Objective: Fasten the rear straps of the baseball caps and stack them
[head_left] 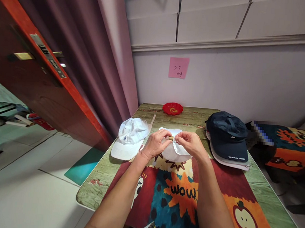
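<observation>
In the middle of the table, a white cap (174,154) lies between my hands, its opening and back strap facing up. My left hand (156,142) is closed in a pinch on the left side of the strap, by a small tan or brown piece (170,138). From the other side, my right hand (191,144) pinches the cap's strap and edge. The fingers partly cover the strap and its fastening, so whether it is fastened is hidden. To the left sits a second white cap (131,133) with a small dark logo and a loose strap sticking out behind.
A stack with a dark navy cap (227,130) on top stands at the right edge. At the back lies a red scalloped dish (172,109). A colourful patterned mat (163,197) covers the table's near part. A wooden door (57,98) and purple curtain (94,55) are at left.
</observation>
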A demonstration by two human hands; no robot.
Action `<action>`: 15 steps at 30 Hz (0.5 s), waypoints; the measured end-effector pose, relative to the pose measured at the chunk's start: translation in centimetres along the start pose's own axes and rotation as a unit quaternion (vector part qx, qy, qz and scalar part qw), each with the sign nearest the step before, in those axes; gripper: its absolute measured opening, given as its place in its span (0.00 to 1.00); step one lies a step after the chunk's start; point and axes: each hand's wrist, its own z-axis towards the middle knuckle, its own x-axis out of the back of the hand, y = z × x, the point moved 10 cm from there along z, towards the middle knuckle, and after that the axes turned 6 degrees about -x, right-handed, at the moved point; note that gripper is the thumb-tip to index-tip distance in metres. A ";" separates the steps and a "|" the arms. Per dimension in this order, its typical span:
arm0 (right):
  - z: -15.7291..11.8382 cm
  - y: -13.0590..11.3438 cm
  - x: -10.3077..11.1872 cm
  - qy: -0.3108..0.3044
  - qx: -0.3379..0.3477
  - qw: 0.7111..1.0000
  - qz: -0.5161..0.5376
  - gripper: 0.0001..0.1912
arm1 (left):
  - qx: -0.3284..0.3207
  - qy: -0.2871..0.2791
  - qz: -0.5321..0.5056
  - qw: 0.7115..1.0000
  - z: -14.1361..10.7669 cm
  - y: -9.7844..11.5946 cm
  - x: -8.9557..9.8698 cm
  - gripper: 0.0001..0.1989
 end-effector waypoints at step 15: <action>0.1 0.6 0.4 -0.013 0.007 1.000 -0.002 0.16 | 0.007 -0.012 0.011 1.000 0.1 -0.7 0.3 0.07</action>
